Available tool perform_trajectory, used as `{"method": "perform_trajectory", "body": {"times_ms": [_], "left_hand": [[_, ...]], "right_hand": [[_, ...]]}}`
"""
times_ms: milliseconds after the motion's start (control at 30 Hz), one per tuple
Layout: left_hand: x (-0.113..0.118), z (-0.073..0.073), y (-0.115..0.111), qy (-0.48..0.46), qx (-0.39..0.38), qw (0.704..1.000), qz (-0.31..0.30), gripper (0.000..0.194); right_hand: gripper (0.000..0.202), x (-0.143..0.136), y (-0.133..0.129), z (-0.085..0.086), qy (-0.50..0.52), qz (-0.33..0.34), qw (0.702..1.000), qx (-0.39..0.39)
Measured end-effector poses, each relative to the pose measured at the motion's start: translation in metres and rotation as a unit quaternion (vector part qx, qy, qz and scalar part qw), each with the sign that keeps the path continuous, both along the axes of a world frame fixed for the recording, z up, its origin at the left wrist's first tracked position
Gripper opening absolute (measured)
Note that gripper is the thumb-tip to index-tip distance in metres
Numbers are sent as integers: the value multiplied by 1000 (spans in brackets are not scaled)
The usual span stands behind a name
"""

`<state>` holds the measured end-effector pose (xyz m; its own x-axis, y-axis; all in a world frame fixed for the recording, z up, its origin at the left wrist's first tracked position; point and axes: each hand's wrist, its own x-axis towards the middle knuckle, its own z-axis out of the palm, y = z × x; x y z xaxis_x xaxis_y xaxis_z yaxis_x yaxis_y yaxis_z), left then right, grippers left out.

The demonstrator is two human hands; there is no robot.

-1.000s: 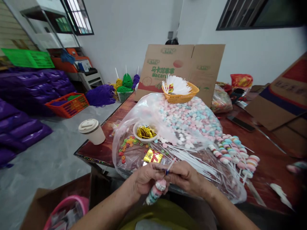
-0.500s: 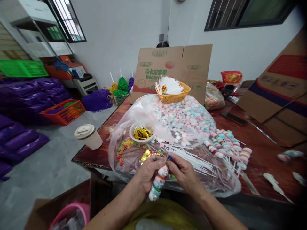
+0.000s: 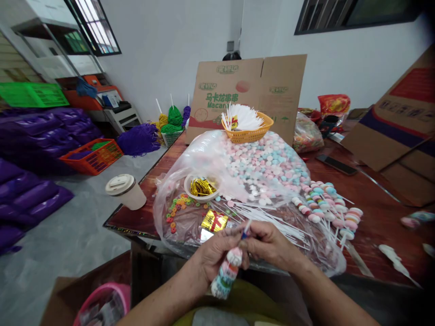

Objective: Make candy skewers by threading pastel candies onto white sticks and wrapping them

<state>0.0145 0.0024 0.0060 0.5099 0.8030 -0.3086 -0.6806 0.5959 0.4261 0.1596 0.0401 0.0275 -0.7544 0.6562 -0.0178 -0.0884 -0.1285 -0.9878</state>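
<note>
My left hand is closed around a wrapped marshmallow skewer, a stack of white, pink, blue and green pieces in clear film, its lower end tilted toward me. At the top of the wrapper my right hand pinches the gathered neck, where a small blue band circles the white stick. Both sets of fingertips meet there and partly hide it. Just beyond lie a gold and red packet and loose white sticks. Finished-looking marshmallow skewers are piled to the right.
Loose marshmallows cover a plastic sheet, with an orange basket of white sticks behind them. A bowl holds gold ties. The lidded cup stands at the table's left edge; a cardboard box rises at the back. A phone lies right.
My right fingers have shifted around the skewer's neck and curled in more, and the blue band now shows below the stick's tip. The skewer has dropped slightly. The view has shifted a little.
</note>
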Motion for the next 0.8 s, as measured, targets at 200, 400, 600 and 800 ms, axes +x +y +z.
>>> {"method": "perform_trajectory", "body": {"times_ms": [200,400,600,800], "left_hand": [[6,10,7,125,-16,970,208,37],[9,7,2,238,56,930,273,33],[0,11,8,367,195,893,171,27],[-1,12,9,411,156,864,245,34]], "right_hand": [[34,-25,-11,-25,-67,-280,955,74],[23,-21,-17,-22,-130,-271,904,303],[26,-11,0,-28,-199,-198,689,668],[29,15,28,-10,-263,-202,568,753]]}}
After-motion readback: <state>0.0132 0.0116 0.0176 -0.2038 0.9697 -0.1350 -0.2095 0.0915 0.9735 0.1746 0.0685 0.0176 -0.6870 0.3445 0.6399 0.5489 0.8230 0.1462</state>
